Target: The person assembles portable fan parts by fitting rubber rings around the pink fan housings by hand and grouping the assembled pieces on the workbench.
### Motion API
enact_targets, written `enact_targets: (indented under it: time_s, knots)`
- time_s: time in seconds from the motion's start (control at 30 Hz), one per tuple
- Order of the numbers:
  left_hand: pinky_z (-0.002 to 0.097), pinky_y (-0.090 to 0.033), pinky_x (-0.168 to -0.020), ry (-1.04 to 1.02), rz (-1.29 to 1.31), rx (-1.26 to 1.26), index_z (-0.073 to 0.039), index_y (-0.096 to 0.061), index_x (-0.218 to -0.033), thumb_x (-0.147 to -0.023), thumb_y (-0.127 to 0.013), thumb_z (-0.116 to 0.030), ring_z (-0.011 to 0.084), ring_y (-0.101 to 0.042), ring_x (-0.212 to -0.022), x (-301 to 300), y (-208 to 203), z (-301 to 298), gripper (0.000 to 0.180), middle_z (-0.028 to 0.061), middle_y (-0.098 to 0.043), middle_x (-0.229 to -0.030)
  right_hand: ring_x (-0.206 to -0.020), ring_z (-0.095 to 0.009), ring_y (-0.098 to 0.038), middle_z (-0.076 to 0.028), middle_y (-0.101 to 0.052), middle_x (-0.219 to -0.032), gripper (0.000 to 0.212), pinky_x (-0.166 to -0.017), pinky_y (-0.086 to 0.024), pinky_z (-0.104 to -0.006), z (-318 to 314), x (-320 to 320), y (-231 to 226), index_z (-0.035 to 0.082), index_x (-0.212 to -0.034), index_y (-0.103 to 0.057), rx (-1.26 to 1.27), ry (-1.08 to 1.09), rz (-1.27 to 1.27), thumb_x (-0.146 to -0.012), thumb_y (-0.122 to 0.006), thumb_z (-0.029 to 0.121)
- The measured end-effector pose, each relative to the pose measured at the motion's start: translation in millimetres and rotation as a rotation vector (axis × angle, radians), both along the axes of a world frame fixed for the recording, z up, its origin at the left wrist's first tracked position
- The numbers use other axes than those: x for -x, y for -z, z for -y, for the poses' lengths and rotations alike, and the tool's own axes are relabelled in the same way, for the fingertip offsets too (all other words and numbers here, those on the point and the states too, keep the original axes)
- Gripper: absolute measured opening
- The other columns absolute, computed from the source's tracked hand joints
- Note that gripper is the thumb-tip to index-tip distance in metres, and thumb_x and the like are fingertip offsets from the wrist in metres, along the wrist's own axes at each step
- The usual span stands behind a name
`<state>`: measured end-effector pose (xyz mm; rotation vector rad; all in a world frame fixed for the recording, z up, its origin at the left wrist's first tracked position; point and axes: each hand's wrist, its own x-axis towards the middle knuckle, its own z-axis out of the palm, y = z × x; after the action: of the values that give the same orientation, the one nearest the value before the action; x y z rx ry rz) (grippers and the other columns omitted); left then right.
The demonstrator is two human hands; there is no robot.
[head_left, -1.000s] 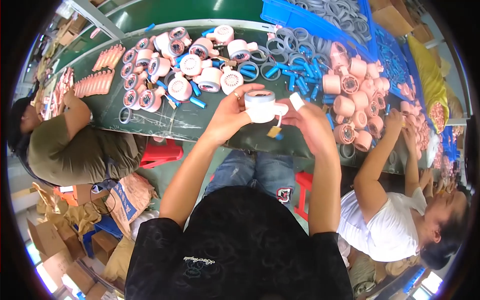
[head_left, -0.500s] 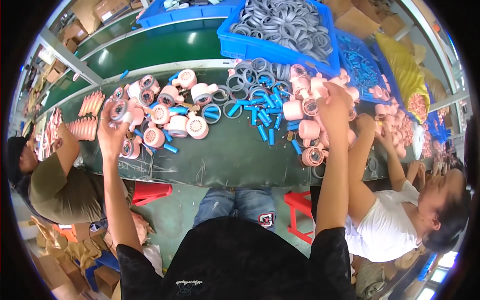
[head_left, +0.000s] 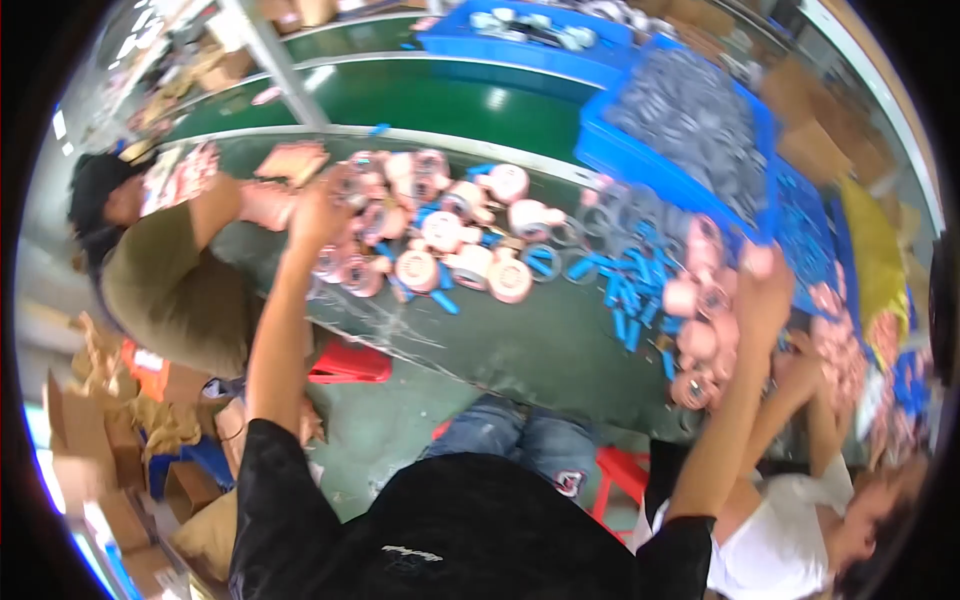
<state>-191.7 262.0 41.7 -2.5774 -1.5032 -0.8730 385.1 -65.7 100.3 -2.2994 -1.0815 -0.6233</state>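
Note:
My left hand (head_left: 318,212) is at the left end of a pile of pink fan housings (head_left: 442,230), its fingers curled around one housing (head_left: 346,184) with a dark inside; motion blurs the grip. Further right, my right hand (head_left: 766,300) is raised over a second group of pink housings (head_left: 697,340), closed on a pink housing (head_left: 757,260) that shows above its fingers. Between the two groups lie blue battery cells (head_left: 628,300) with thin wires. Loose grey rings (head_left: 590,222) lie behind the cells.
A blue crate of grey rings (head_left: 690,130) stands at the back right, beside a blue bin of cells (head_left: 803,235). A green belt (head_left: 430,95) runs behind the table. One co-worker (head_left: 170,270) sits on my left; another (head_left: 790,520) works close to my right arm.
The whole view has swung, so the table's contents appear further right and tilted. My right hand has risen toward the ring crate. The left stays by its pile.

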Motion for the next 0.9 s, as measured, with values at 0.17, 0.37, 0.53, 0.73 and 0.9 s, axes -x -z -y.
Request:
enact_targets:
  time_s: [0.17,0.37,0.53,0.73,0.9]
  knots:
    - [0.0489,-0.045,-0.109,0.162,-0.070,0.061,-0.014,-0.043,-0.154,-0.072,-0.065,0.000,0.0414,-0.054,-0.130,3,0,-1,0.086,0.0204,-0.059,-0.140,-0.099,-0.022,-0.063,-0.016,-0.065,-0.122,0.054,-0.085,-0.053,-0.0327,-2,22,-40,-0.005,-0.134,-0.055,-0.427,-0.237,-0.463,-0.087,-0.070,0.016]
    - [0.0491,-0.033,-0.118,0.041,-0.162,-0.207,-0.013,-0.045,-0.152,-0.075,-0.063,0.000,0.0416,-0.041,-0.143,-33,-17,34,0.079,0.0174,-0.047,-0.154,-0.115,-0.021,-0.064,-0.014,-0.063,-0.130,0.045,-0.098,-0.052,-0.0340,18,44,-78,-0.004,-0.140,-0.052,-0.615,-0.560,-1.172,-0.096,-0.055,0.005]
    - [0.0408,-0.041,-0.114,0.650,0.548,0.579,-0.003,-0.049,-0.148,-0.079,-0.068,0.003,0.0264,-0.054,-0.133,-141,-70,146,0.072,0.0157,-0.054,-0.148,-0.120,-0.026,-0.063,-0.015,-0.061,-0.133,0.071,-0.102,-0.051,-0.0402,28,70,-74,-0.003,-0.149,-0.046,-0.371,-0.986,-1.622,-0.086,-0.074,0.014]
    - [0.0471,-0.033,-0.115,1.038,0.332,0.396,-0.013,-0.048,-0.151,-0.075,-0.085,-0.027,0.0344,-0.045,-0.140,-225,-74,219,0.086,0.0122,-0.050,-0.153,-0.121,-0.022,-0.062,-0.014,-0.061,-0.136,0.082,-0.100,-0.053,-0.0364,2,126,-11,-0.002,-0.151,-0.039,0.103,-1.033,-1.871,-0.082,-0.082,0.010]
    - [0.0436,-0.040,-0.108,0.766,0.553,0.656,-0.008,-0.061,-0.127,-0.074,-0.087,-0.027,0.0316,-0.060,-0.117,-234,-46,245,0.062,0.0100,-0.067,-0.124,-0.131,-0.019,-0.053,-0.010,-0.054,-0.145,0.073,-0.112,-0.042,-0.0381,12,156,51,-0.001,-0.148,-0.044,-0.095,-0.946,-1.937,-0.104,-0.048,0.057]
